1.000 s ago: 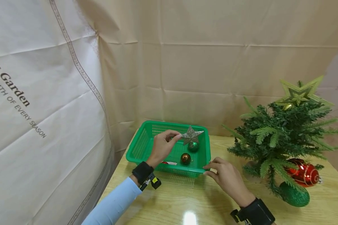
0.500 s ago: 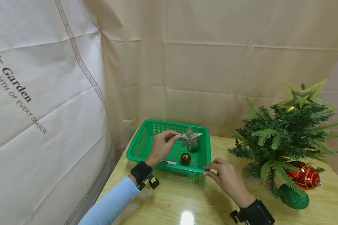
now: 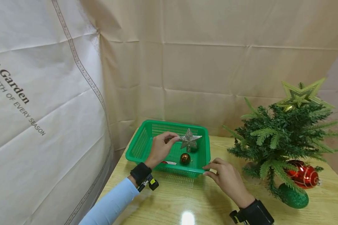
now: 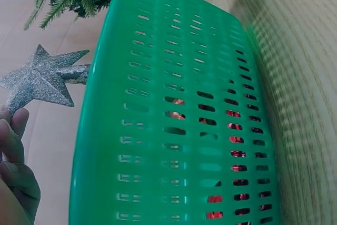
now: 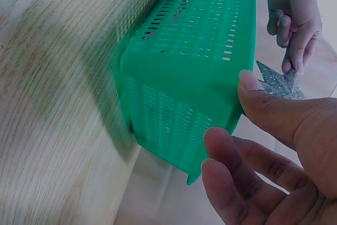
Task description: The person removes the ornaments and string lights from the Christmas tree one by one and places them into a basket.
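My left hand (image 3: pixel 160 148) pinches one point of a silver glitter star topper (image 3: pixel 189 140) above the green plastic basket (image 3: pixel 138 157). The star's short tube (image 4: pixel 75 74) shows in the left wrist view. Below it in the basket lie a shiny brown bauble (image 3: pixel 185 158) and a green bauble (image 3: pixel 195 147), mostly hidden behind the star. Something red with a white tag (image 3: pixel 171 163) lies by the near wall, partly covered. With thumb and fingers, my right hand (image 3: pixel 226 178) holds the rim at the basket's near right corner (image 5: pixel 234 93).
A small artificial Christmas tree (image 3: pixel 281 134) stands on the wooden table (image 3: pixel 163 200) at the right, with a gold star (image 3: pixel 299 97) on top. A red ornament (image 3: pixel 305 175) and a green glitter ball (image 3: pixel 294 196) sit at its lower branches. Cloth (image 3: pixel 200 68) hangs behind.
The silver star has tilted and dropped slightly lower in my left hand, so it now covers more of the green bauble. My right hand keeps its hold on the basket corner.
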`<state>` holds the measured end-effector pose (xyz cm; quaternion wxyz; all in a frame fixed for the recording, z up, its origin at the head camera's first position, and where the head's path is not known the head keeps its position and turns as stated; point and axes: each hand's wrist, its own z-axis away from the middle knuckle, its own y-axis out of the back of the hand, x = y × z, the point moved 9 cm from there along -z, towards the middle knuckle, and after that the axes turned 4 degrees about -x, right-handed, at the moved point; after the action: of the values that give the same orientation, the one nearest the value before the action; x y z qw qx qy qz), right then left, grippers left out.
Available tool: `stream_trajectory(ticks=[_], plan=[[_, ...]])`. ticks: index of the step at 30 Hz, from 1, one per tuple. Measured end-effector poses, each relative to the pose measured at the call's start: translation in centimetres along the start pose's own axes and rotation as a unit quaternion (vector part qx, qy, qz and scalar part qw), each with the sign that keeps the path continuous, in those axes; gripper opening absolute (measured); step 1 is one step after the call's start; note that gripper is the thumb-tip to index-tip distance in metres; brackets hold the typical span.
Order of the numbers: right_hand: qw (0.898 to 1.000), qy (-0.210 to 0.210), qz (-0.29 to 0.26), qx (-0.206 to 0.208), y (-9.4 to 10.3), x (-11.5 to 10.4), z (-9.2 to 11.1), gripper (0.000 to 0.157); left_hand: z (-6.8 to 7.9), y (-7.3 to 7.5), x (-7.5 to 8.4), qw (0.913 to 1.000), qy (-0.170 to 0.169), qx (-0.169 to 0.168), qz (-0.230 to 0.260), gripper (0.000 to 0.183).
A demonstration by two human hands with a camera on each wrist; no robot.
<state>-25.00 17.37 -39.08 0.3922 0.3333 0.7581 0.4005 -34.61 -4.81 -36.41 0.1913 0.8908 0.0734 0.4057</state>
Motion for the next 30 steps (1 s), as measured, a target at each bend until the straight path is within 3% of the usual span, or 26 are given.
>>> stream_trajectory(ticks=[30], plan=[[1.0,-0.003,-0.005,-0.006,0.0,0.1,0.0,0.019,1.1,-0.1,-1.1,0.9998,0.001,-0.006,-0.02,0.015]])
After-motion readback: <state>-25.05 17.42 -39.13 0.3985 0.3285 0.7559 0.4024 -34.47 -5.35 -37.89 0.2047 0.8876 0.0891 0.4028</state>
